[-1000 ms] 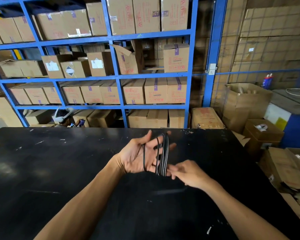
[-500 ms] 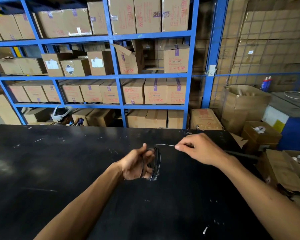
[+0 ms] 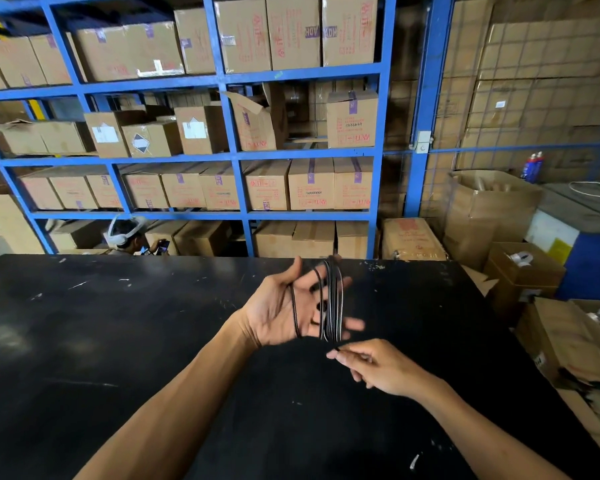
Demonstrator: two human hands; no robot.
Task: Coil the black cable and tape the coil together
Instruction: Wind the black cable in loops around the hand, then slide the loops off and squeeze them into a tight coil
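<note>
Above the middle of the black desk, the thin black cable is wound in several loops around the left hand, held palm-up with fingers spread. Judgement: the spread hand serves as a former, keeping loop size uniform. At five o'clock from the coil, just beside it, the right hand pinches what appears to be the cable's free run between fingertips, probably guiding the next turn. No tape visible; taping not yet begun.
</note>
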